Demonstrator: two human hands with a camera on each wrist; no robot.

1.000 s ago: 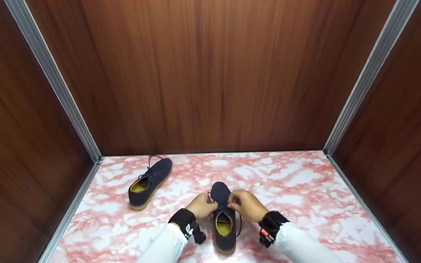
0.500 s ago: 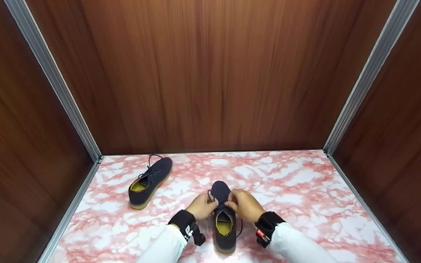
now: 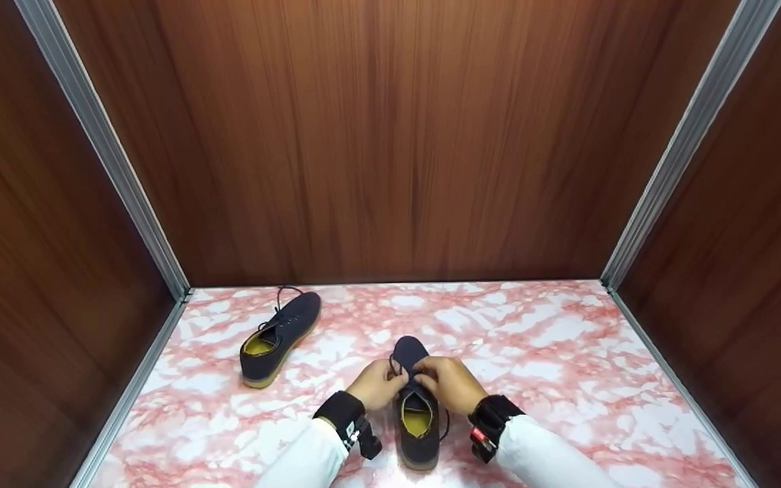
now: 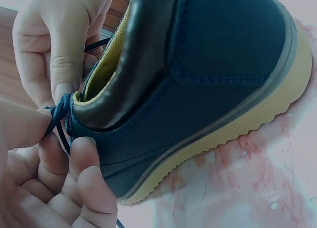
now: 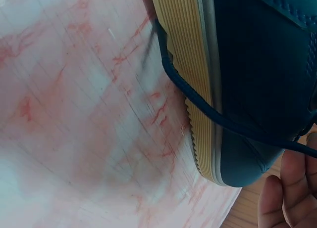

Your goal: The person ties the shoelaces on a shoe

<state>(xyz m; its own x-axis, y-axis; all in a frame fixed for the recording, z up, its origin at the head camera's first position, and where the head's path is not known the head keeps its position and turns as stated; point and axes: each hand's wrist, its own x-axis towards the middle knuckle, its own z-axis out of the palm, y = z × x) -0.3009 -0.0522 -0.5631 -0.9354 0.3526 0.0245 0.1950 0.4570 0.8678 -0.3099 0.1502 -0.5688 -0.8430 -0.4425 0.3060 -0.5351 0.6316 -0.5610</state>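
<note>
A dark navy lace-up shoe (image 3: 420,449) with a yellow lining stands at the front middle, toe pointing away. My left hand (image 3: 374,385) is at the left of its lacing, thumb and index finger pinching the shoelace (image 4: 61,107) beside the knot. From the other side my right hand (image 3: 454,383) bends over the tongue, its thumb and fingertips at the same knot. One loose lace end (image 5: 218,118) trails across the shoe's side in the right wrist view, past the curled right fingers (image 5: 293,183). The knot itself is partly covered by fingers.
A matching navy shoe (image 3: 297,320), its lace hanging loose, stands at the back left. Beneath both lies a pink-and-white marbled surface (image 3: 533,339). Brown wood-look panels (image 3: 390,135) with grey metal corner strips (image 3: 689,129) enclose it at the back and sides.
My right hand has shifted slightly left, closer over the middle of the lacing. The left hand stays at the lace, almost unmoved. Both shoes remain in place.
</note>
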